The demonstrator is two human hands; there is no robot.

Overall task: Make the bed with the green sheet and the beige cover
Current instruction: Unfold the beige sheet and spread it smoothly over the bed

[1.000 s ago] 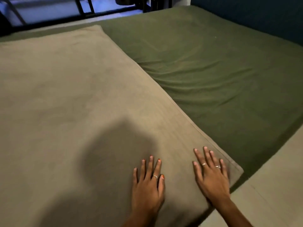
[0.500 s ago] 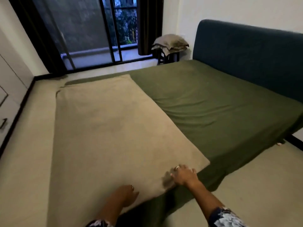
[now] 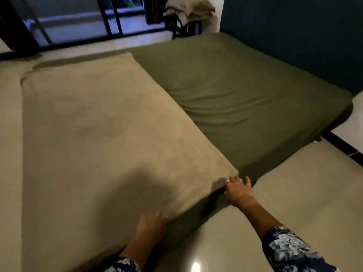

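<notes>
Across the foot half of the bed lay the beige cover (image 3: 110,134), spread flat over the green sheet (image 3: 245,95), which showed bare and a little wrinkled between the cover's far edge and the dark headboard (image 3: 294,36). At the cover's near corner the right hand (image 3: 238,191) appeared to pinch the fabric, fingers partly hidden under the fold, so how firmly it held could not be told. Further along the same side edge, the left hand (image 3: 151,226) curled its fingers over the hem. The step looked like drawing the cover square along the mattress side; done well, both hands would pull evenly outward and down, keeping the hem parallel to the mattress edge and not dragging the sheet beneath. Beyond the headboard's end stood a stool with folded linen (image 3: 188,10), near the window (image 3: 78,16).
</notes>
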